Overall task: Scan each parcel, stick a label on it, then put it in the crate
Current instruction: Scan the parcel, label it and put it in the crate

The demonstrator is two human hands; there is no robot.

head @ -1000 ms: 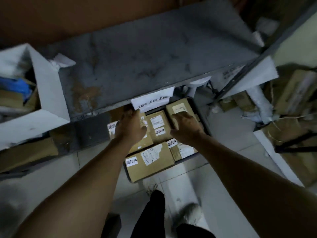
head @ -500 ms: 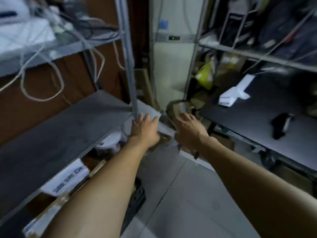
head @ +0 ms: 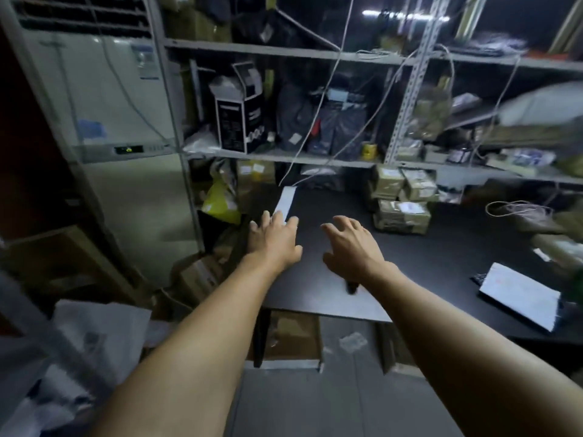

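Observation:
My left hand (head: 273,239) hovers with straight fingers over the left end of a black table (head: 426,257), holding nothing. My right hand (head: 350,242) is beside it with fingers spread, also empty. A dark object (head: 350,287), perhaps the scanner, peeks out on the table under my right wrist. A strip of white labels (head: 286,200) lies just beyond my left fingertips. A stack of taped brown parcels (head: 402,201) stands at the table's far side, to the right of both hands. No crate is in view.
Metal shelving (head: 284,53) packed with boxes and cables rises behind the table. A white pad (head: 520,294) lies on the table at the right. Cardboard boxes (head: 291,339) sit on the floor under the table. A tall white appliance (head: 104,121) stands at the left.
The view swung from the crate of parcels under the grey shelf, rightward and up to the black table. Both hands left the parcels and now reach empty over the table.

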